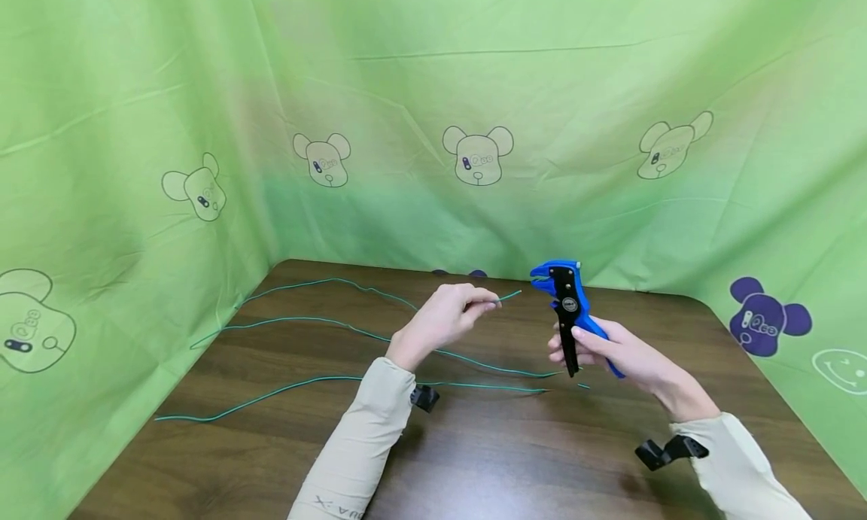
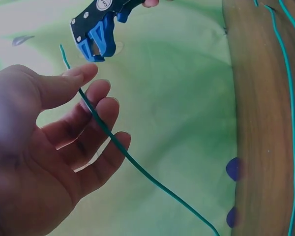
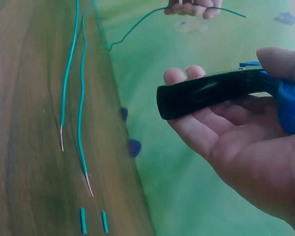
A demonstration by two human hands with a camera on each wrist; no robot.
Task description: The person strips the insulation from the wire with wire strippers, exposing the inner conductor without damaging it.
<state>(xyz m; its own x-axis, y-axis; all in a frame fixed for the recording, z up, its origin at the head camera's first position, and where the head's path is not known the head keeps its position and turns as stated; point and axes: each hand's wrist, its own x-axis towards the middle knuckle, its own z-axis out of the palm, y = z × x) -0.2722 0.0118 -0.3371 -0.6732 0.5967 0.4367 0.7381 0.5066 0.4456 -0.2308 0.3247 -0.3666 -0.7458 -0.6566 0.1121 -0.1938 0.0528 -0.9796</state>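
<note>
My left hand (image 1: pixel 443 317) pinches a thin green wire (image 2: pixel 147 172) between thumb and fingertips, near the wire's end. A short length pokes out past the fingers, green to its tip in the left wrist view. My right hand (image 1: pixel 626 351) grips a blue and black wire stripper (image 1: pixel 570 302) by its handles, raised over the table. The stripper's blue nose points left, toward the wire tip, with a gap between them in the head view. In the left wrist view its blue jaws stand apart with nothing between them.
Two more green wires (image 1: pixel 264 394) (image 1: pixel 291 319) lie across the brown wooden table (image 1: pixel 501 452), their right ends bare copper (image 3: pixel 89 187). Two short pieces of green insulation (image 3: pixel 83 220) lie beyond those ends. A green printed cloth (image 1: pixel 406 91) hangs around the back and sides.
</note>
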